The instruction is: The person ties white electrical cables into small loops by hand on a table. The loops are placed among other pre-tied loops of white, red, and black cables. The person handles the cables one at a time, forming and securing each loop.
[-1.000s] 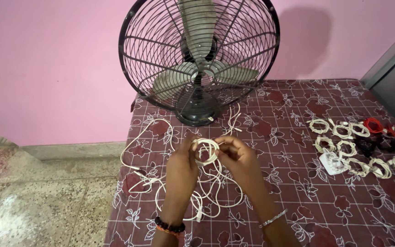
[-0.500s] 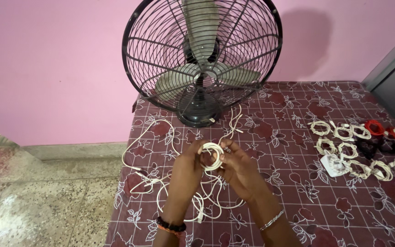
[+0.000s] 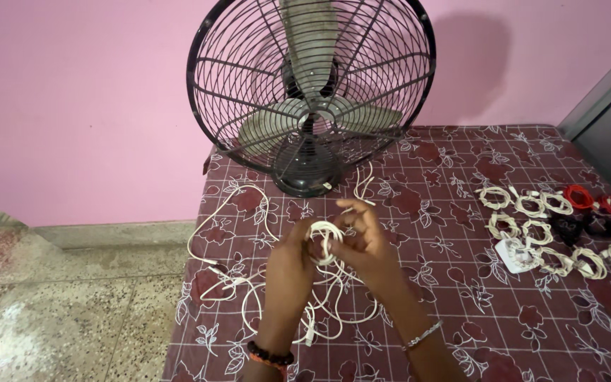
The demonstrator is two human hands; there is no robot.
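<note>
Two hands meet over the middle of the table: the left hand and right hand both pinch a small white coil, its loose cable trailing toward the left edge, so winding looks partly done. A dozen or so finished bundles, white, red and black, lie near the right edge. The fan stands at the back edge. No labels show.

Both hands up close together, left hand curled, right hand pinching with fingers bent; thumbs hidden, I think.
</note>
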